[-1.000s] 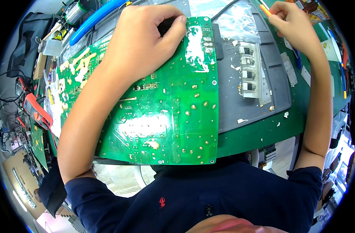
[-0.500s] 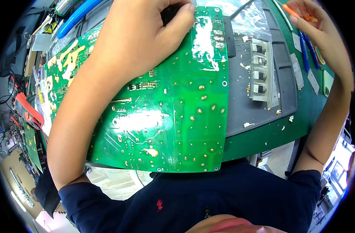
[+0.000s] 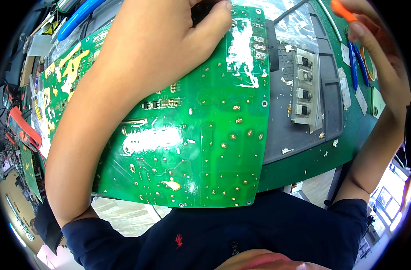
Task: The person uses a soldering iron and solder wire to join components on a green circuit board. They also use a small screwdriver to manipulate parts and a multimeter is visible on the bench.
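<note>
A large green circuit board (image 3: 223,162) with solder points, glossy white patches and yellowish blobs fills the middle, its lower edge near my body. My left hand (image 3: 169,49) lies over its upper part, thumb along the top edge and fingers curled round a dark area, their tips hidden. At the top right, my right hand (image 3: 372,49) grips a slim orange-handled tool (image 3: 343,10). Between the board and that hand, a grey tray (image 3: 282,148) holds a pale metal strip with several black components (image 3: 304,94), some white crumbs and a clear plastic bag (image 3: 291,22).
A green mat (image 3: 304,173) edges the table. Blue-handled pliers (image 3: 353,67) and white cards (image 3: 361,101) lie right of the tray. A red meter (image 3: 24,128) sits at the left among cables, and a thick blue tube (image 3: 77,22) lies at the upper left.
The view has shifted, with the board and tray appearing lower. My right hand has moved rightward with the orange tool and turned. My left hand keeps its place on the board.
</note>
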### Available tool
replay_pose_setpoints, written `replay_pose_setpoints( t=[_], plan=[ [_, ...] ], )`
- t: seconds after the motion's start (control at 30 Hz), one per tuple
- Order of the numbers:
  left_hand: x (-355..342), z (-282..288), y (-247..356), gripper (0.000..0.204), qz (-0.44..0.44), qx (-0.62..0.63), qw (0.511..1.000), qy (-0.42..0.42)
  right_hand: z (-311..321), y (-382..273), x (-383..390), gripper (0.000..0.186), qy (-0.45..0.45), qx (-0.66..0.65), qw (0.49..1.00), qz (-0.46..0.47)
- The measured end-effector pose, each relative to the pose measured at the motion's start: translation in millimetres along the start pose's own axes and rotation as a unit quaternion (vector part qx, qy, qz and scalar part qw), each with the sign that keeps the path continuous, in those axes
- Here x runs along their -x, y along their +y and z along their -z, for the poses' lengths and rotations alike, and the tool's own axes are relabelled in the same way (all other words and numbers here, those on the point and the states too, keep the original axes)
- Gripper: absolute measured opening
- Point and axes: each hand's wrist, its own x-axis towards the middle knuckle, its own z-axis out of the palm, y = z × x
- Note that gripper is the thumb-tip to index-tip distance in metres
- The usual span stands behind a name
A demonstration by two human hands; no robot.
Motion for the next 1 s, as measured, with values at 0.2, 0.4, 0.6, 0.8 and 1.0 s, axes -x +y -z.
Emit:
replay_pose_setpoints(
  t=[0.2, 0.4, 0.6, 0.8, 1.0],
  plan=[
    [-1, -2, 0, 0.016, 0.002, -0.008, 1.0, 0.0, -20, 3, -4, 0.019, 0.015, 0.056, 0.998, 0.034],
    [2, -5, -7, 0.016, -0.03, 0.011, 0.999, 0.016, -27, -2, -4, 0.015, 0.009, 0.033, 0.999, 0.004],
    [2, -2, -7, 0.017, -0.027, 0.006, 1.0, 0.001, -29, -6, -10, 0.013, -0.005, 0.037, 0.999, 0.024],
    [1, -2, -7, 0.017, -0.026, -0.006, 1.0, -0.001, -27, -5, -10, 0.013, -0.023, 0.039, 0.999, 0.016],
    [2, -1, -8, 0.017, -0.031, 0.021, 0.999, 0.002, -28, -6, -10, 0.012, -0.027, 0.029, 0.999, 0.008]
  ],
)
